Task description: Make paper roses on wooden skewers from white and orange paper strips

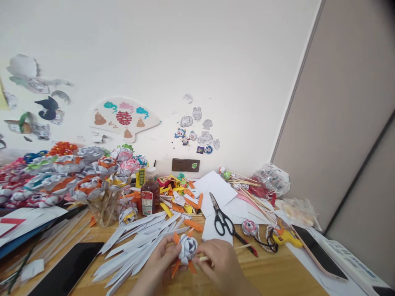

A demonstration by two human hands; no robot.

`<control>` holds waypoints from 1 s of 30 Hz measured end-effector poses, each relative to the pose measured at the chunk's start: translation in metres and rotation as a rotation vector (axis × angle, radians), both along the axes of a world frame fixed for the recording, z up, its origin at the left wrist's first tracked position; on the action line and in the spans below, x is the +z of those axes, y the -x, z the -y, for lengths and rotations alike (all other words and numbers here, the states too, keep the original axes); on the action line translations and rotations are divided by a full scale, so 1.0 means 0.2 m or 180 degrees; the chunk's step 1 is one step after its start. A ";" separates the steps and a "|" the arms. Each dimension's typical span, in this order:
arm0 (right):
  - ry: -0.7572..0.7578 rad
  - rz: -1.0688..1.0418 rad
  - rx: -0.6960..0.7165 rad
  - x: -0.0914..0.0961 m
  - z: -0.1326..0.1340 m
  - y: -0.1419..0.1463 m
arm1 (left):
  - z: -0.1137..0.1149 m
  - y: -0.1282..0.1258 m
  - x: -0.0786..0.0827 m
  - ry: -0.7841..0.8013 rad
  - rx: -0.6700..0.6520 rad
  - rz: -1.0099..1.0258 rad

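Note:
At the bottom centre, my left hand (160,263) and my right hand (220,265) meet around a small paper flower (187,247) made of white printed paper with orange petals underneath. Both hands have their fingers closed on it, the left from the left side, the right from the right. A thin wooden stick (239,248) runs out to the right from under my right hand. Several folded white paper strips (138,242) lie fanned on the wooden table (277,275) just left of my hands.
Black scissors (222,220) lie on white sheets behind my hands. A yellow glue gun (286,237), a phone (317,250) and plastic bags sit right. A brown bottle (150,196), a jar of sticks (105,207), many paper flowers (61,176) and a dark tablet (66,269) are left.

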State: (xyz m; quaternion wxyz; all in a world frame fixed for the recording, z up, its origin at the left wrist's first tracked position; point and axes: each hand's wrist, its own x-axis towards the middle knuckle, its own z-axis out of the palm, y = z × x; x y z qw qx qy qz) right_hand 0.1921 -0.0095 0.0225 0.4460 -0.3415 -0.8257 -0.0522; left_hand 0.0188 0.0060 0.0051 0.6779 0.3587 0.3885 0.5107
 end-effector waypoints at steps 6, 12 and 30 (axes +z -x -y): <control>0.0010 -0.0059 0.0017 -0.02 0.01 0.04 | -0.01 -0.04 -0.04 -0.0182 0.0160 0.0431; 0.0250 -0.0119 -0.0197 -0.06 0.03 0.07 | 0.02 -0.05 -0.02 -0.0577 0.0351 0.0070; 0.0318 -0.0333 -0.0518 -0.07 0.04 0.08 | -0.01 -0.02 -0.12 -0.0965 0.0344 -0.0205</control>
